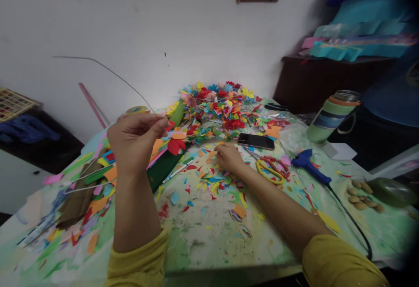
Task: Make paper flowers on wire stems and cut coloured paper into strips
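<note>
My left hand (139, 136) is raised over the left part of the table, thumb and fingers pinched on a thin wire (121, 79). The wire's long end bends up and away to the left. Just under the fingertips, red and orange paper petals (176, 144) appear to sit on the wire. My right hand (227, 157) rests low among loose cut paper pieces (212, 182), its fingers bent together at some orange bits. Whether a piece is between those fingers is too small to make out. Behind both hands lies a heap of colourful paper flowers (222, 104).
Right of my right hand lie a phone (257, 141), yellow-handled scissors (270, 171) and a blue glue gun (309, 165) with its cord. A green bottle (332, 117) stands farther right, near a white box (339, 151). A pen (178, 171) and paper strips (98, 175) lie left.
</note>
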`<state>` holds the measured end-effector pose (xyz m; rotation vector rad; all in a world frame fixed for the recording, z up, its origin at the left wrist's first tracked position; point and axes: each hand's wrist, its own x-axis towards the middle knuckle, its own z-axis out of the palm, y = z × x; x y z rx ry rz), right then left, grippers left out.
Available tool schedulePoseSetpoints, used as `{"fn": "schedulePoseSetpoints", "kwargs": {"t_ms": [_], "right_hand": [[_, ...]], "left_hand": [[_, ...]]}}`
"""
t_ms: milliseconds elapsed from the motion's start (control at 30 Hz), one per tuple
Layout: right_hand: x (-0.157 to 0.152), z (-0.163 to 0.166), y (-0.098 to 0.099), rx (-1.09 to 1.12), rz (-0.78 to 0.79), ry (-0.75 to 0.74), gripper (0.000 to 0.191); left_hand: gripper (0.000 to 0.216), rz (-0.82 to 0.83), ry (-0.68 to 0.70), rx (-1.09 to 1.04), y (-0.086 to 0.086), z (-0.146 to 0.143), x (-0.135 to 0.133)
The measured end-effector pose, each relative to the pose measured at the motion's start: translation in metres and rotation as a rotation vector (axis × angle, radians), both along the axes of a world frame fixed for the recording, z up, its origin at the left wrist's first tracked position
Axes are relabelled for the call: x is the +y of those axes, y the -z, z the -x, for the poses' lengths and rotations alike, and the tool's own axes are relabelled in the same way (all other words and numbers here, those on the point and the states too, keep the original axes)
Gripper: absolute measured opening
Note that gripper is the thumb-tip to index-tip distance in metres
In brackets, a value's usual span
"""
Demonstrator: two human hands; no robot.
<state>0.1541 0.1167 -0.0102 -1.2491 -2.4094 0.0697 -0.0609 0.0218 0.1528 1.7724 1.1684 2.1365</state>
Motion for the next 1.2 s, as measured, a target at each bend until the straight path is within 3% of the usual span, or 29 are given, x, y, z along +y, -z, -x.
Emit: {"fn": "schedulePoseSetpoints", "kwargs": {"t_ms": [100,167,400,633,933,1200], "right_hand": [[-0.002,0.005,0.006,-0.020,0.016,-0.150,0.039],[-0.002,0.007,0.009,-0.030,0.039,-0.214,0.033],[-0.002,0.005,0.004,0.014,0.035,-0.143,0.029],[-0.007,0.008,0.004,-0.017,0.044,-0.288,0.018],[-0.005,0.014,0.009,0.070,0.086,-0.162,0.015],[-0.002,0.016,0.005,0.438,0.293,-0.021,0.018]], "left_hand": [[0.010,0.034,0.000,0.006,0.000,0.000,-0.001],[0.010,0.037,0.007,-0.006,0.000,-0.001,-0.001],[0.009,0.030,-0.014,-0.008,0.001,-0.003,-0.001],[0.008,0.059,-0.040,0.027,0.001,-0.006,0.000],[0.009,0.101,-0.011,0.074,0.004,-0.015,0.002],[0.007,0.129,-0.017,0.164,0.005,-0.024,0.001]]}}
